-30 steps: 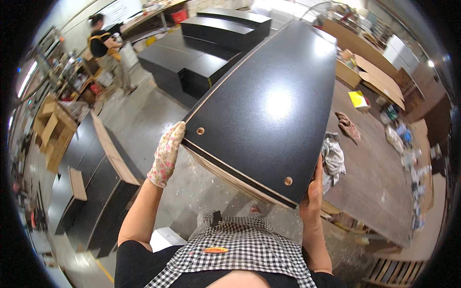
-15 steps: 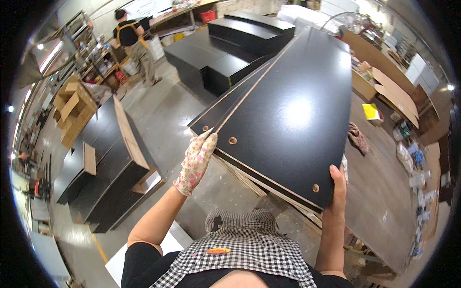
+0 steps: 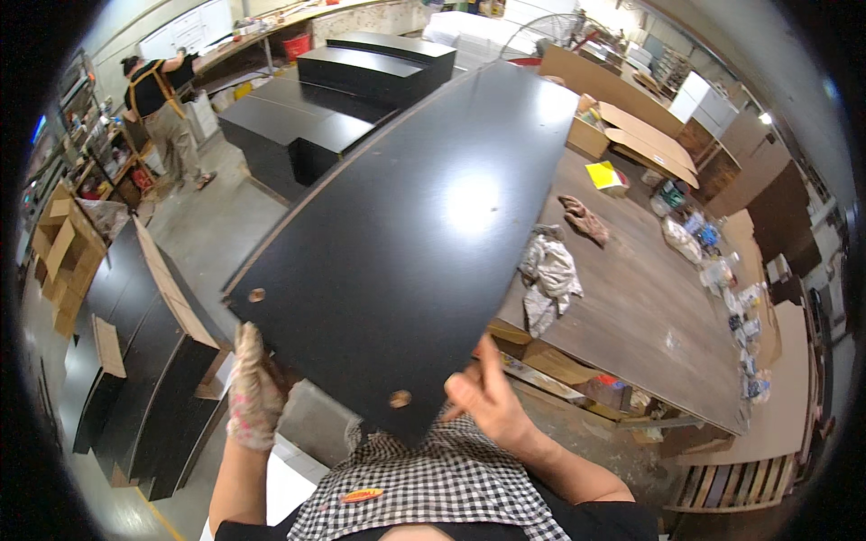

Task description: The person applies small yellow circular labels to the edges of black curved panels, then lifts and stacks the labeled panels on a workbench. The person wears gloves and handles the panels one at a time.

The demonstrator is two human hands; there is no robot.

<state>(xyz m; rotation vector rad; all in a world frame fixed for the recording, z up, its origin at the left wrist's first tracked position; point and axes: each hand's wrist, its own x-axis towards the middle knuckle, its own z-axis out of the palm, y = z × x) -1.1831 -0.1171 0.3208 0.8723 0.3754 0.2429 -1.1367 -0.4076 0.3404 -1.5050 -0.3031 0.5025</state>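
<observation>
A large black panel [image 3: 388, 234] with a curved, tapering outline and pale raw edges is held up in front of me. Round holes show near two of its near corners. My left hand [image 3: 253, 392], in a floral glove, presses against the near left edge, part of its fingers hidden by the panel. At the near right edge, my bare right hand [image 3: 492, 401] grips the panel, its thumb and a finger showing at the rim. The panel's underside is hidden.
A brown worktable [image 3: 631, 307] on the right carries a crumpled cloth [image 3: 550, 270], a work glove [image 3: 585, 219] and plastic bottles. Black cabinet pieces stand left [image 3: 149, 298] and ahead [image 3: 298, 117]. A co-worker [image 3: 162, 108] stands far left. A large fan [image 3: 541, 36] is behind.
The view has turned right, so the table and cloth show more. The black panel now sits nearer my body. My left hand has shifted down along its edge; the second panel beneath no longer shows.
</observation>
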